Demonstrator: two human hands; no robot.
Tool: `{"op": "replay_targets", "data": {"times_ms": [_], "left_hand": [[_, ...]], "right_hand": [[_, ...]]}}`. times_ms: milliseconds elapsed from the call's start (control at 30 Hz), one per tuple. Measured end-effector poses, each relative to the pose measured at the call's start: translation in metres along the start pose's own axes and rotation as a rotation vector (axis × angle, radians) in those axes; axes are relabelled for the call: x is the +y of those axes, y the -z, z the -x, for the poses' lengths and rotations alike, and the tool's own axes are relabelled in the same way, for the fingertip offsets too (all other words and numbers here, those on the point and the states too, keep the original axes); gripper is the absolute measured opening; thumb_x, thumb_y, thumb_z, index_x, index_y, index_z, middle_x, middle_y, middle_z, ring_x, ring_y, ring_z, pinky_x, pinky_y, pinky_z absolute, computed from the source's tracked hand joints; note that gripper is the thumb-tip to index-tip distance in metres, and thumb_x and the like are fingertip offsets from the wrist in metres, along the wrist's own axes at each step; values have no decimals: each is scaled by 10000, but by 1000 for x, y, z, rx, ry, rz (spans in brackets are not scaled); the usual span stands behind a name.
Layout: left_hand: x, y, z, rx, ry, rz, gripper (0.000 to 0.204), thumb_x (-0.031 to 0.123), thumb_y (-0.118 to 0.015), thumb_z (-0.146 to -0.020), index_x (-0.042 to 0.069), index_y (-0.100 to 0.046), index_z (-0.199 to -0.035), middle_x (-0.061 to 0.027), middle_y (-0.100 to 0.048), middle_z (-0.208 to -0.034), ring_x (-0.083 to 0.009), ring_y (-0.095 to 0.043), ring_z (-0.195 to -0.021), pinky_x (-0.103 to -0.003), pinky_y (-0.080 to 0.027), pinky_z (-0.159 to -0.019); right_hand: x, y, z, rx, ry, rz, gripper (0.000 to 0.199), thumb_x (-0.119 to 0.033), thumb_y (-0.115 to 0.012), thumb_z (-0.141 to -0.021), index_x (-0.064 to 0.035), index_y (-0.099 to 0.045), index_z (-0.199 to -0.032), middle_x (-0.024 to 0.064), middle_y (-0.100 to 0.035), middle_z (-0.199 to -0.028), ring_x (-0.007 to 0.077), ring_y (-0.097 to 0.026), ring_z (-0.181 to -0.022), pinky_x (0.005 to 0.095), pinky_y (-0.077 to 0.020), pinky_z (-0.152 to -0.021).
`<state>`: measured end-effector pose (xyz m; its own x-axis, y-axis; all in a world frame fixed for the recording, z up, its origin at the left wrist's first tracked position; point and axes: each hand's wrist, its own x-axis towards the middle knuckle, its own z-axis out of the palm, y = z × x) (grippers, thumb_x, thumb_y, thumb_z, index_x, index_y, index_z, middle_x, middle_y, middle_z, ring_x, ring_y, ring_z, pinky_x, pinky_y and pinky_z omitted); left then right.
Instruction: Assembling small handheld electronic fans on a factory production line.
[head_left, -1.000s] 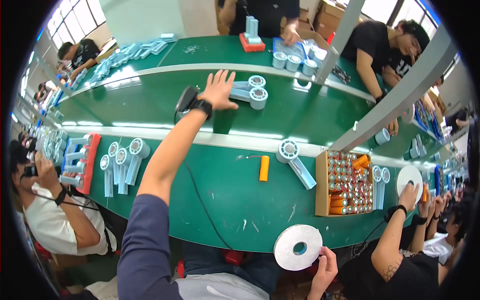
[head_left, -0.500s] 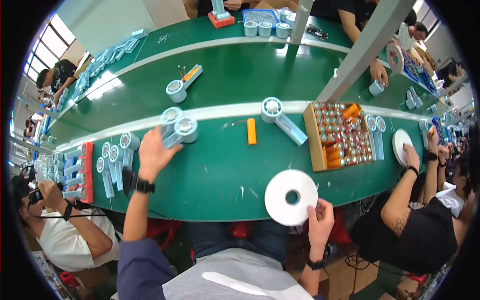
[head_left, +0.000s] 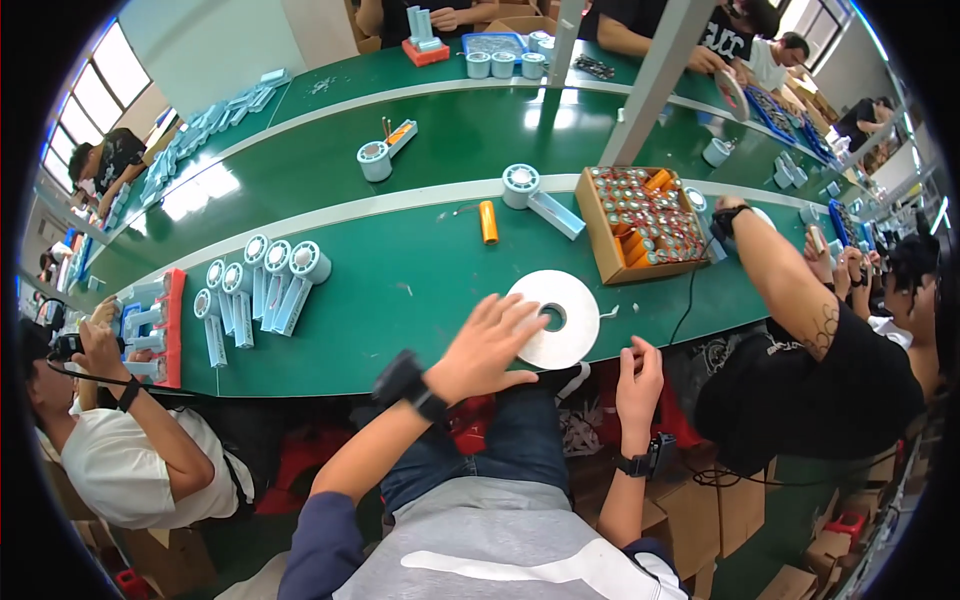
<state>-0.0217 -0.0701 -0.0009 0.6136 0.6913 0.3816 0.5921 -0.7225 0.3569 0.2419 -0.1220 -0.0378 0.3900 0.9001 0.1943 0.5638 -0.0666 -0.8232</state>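
My left hand, fingers spread, reaches over the left edge of a white tape roll lying flat at the table's front edge. Whether the fingertips touch the roll I cannot tell. Just right of the roll, off the table edge, my right hand is half curled, thumb and fingertips close together; anything between them is too small to make out. Further left lie several light-blue fan housings with round heads and long handles. Beyond the roll are an orange battery cell with wires and another fan housing.
A cardboard box of wired battery cells stands right of centre. At the left is a red rack holding blue parts. A fan with an exposed cell sits beyond the white rail. Co-workers sit on both sides; one's arm reaches past the box.
My left hand has left the two fan housings, now in the left-hand group, and moved right to the tape roll. My right hand has come off the roll's edge. The view has shifted.
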Motion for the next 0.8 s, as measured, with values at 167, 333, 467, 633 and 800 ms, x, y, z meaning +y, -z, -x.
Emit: {"op": "replay_targets", "data": {"times_ms": [167, 333, 467, 633, 800], "left_hand": [[3, -26, -30, -125, -103, 54, 725, 341, -884, -665, 47, -580, -1253, -149, -507, -1367, -363, -432, -1328, -504, -327, -1134], [13, -4, -8, -234, -90, 522, 716, 287, -918, -664, 26, -554, -1223, -146, -514, -1334, -354, -402, -1356, -478, -312, -1144], [38, 10, 49, -119, 159, 870, 717, 237, -930, -667, 32, -549, -1239, -145, -512, -1356, -316, -369, -1393, -442, -317, -1139], [50, 19, 121, 310, 548, 1150, 740, 161, -938, -659, 49, -542, -1274, -125, -500, -1395, -284, -292, -1448, -425, -314, -1145], [56, 19, 158, 438, 562, 819, 766, 110, -940, -642, 51, -541, -1293, -132, -488, -1410, -286, -277, -1459, -425, -317, -1142]], "right_hand": [[2, 27, 27, -324, -46, -105, 212, -123, -626, -973, 19, -663, -1126, 102, -678, -912, 154, -591, -734, 297, -500, -716], [21, 35, 38, -264, -298, -528, 189, -147, -615, -999, 9, -673, -1088, 63, -695, -856, 106, -618, -751, 250, -493, -696], [20, 23, 32, -360, -265, -625, 182, -152, -606, -1007, 8, -684, -1044, 46, -693, -853, 99, -625, -751, 243, -491, -678], [-65, -48, -31, -470, 254, -285, 165, -144, -615, -983, 9, -675, -961, 54, -660, -742, 98, -590, -667, 256, -469, -607], [-127, -186, -101, -424, 383, 364, 529, -464, -748, -855, -40, -578, -1121, 223, -710, -888, 414, -700, -829, 490, -543, -705]]}}
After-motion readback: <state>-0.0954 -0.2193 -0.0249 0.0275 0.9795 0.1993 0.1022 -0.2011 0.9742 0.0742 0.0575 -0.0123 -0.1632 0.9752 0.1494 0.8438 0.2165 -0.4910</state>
